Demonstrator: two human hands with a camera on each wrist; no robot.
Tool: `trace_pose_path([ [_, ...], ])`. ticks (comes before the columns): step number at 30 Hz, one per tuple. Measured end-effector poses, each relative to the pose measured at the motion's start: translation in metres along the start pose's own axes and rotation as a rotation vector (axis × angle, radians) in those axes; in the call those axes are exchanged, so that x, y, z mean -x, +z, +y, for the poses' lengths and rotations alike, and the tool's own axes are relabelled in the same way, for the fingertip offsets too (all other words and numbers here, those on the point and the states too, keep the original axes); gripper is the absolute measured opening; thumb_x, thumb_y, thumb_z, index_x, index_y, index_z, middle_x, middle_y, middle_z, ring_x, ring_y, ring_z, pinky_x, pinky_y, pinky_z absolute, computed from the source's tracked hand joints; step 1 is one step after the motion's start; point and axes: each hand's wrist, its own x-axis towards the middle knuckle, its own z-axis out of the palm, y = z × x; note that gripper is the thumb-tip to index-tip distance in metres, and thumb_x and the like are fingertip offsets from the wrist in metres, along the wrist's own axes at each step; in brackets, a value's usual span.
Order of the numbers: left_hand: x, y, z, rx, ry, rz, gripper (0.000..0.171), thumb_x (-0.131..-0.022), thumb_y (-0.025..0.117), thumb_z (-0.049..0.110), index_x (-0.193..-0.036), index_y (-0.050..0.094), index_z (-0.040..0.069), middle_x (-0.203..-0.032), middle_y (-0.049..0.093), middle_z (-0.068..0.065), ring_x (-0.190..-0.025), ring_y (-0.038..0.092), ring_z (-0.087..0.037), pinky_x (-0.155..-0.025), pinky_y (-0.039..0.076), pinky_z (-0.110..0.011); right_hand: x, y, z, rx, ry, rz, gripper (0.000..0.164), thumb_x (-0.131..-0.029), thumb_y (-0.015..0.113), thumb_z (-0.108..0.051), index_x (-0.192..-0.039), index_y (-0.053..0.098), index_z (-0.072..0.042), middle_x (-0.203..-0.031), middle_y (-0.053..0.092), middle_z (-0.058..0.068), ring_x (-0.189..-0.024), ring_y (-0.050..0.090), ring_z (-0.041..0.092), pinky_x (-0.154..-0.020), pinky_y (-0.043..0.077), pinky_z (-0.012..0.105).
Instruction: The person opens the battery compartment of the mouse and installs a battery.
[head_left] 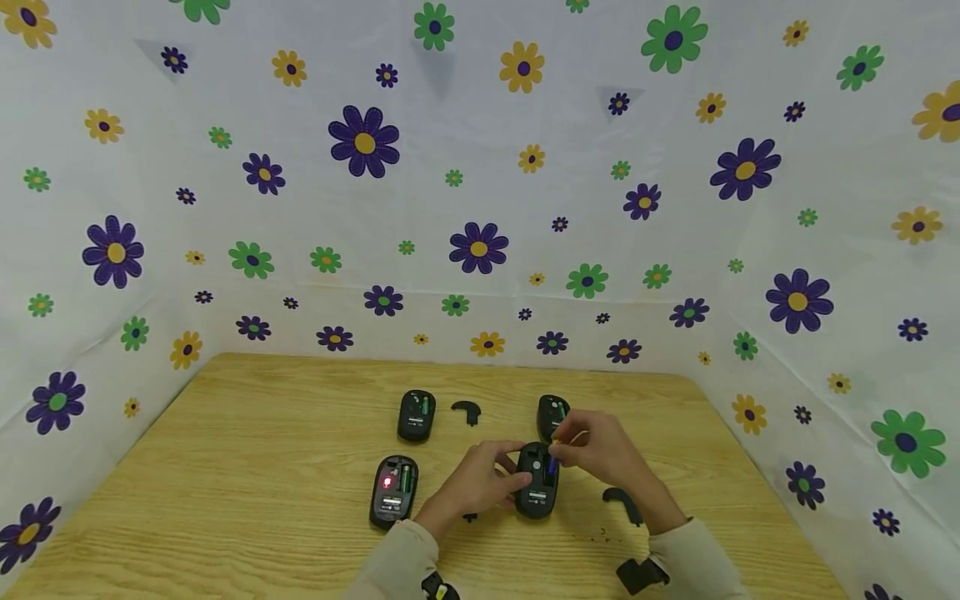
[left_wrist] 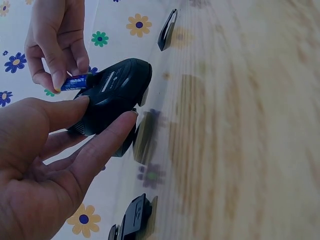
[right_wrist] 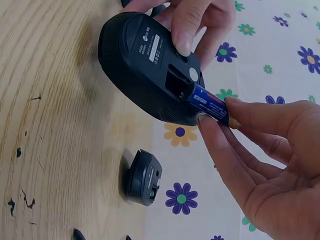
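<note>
My left hand (head_left: 480, 482) holds a black computer mouse (head_left: 536, 492) with its underside up, thumb on the underside and fingers at the edge. A blue battery (right_wrist: 207, 102) is pinched between the thumb and fingers of my right hand (head_left: 602, 444). One end of the battery is at the mouse's uncovered battery slot (right_wrist: 175, 81), while the other end sticks out toward my right hand. In the left wrist view the battery (left_wrist: 75, 83) slants up from the mouse (left_wrist: 112, 95).
Behind lies a mouse (head_left: 551, 417) with a green battery. On the left are two more upturned mice, one farther back (head_left: 416, 415) and one nearer (head_left: 393, 492) with a red light showing. Dark curved covers lie at the back (head_left: 468, 411) and beside my right wrist (head_left: 624, 504).
</note>
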Motion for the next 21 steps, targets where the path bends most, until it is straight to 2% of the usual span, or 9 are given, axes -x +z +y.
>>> trace_pose_path([
  [3,0.0002,-0.0001,0.0006,0.004,0.001,-0.001,0.052,-0.099,0.070,0.012,-0.148,0.054,0.006,-0.111,0.071,-0.018,-0.080,0.077,-0.023,-0.063,0.066,-0.033,-0.0007,0.0023,-0.0010,0.059,-0.017,0.001,0.008,-0.090,0.078,-0.006,-0.095,0.072,-0.003,-0.088,0.073,0.009,-0.074,0.072,0.013,-0.061,0.060,0.023],
  [8,0.0011,-0.0004,0.0019,0.020,-0.007,-0.002,0.052,-0.099,0.071,0.013,-0.148,0.055,0.007,-0.110,0.071,-0.017,-0.078,0.077,-0.023,-0.064,0.066,-0.035,-0.0020,0.0059,-0.0017,0.141,-0.043,0.005,0.008,-0.088,0.081,-0.007,-0.092,0.075,-0.007,-0.084,0.073,0.004,-0.071,0.065,0.007,-0.060,0.055,0.018],
  [17,0.0015,-0.0011,0.0037,0.010,-0.004,0.008,0.053,-0.099,0.070,0.014,-0.149,0.054,0.007,-0.113,0.071,-0.019,-0.081,0.077,-0.024,-0.064,0.066,-0.035,-0.0008,0.0093,-0.0013,0.209,-0.058,0.023,0.004,-0.089,0.081,-0.013,-0.086,0.079,-0.010,-0.083,0.073,0.000,-0.072,0.063,0.007,-0.057,0.052,0.020],
  [21,0.0014,-0.0009,0.0040,0.008,0.010,0.013,0.051,-0.100,0.069,0.012,-0.148,0.054,0.007,-0.112,0.071,-0.018,-0.081,0.077,-0.025,-0.064,0.066,-0.034,-0.0005,0.0107,-0.0014,0.213,-0.019,0.048,0.006,-0.094,0.076,-0.016,-0.093,0.079,-0.012,-0.090,0.073,0.001,-0.079,0.067,0.012,-0.061,0.055,0.023],
])
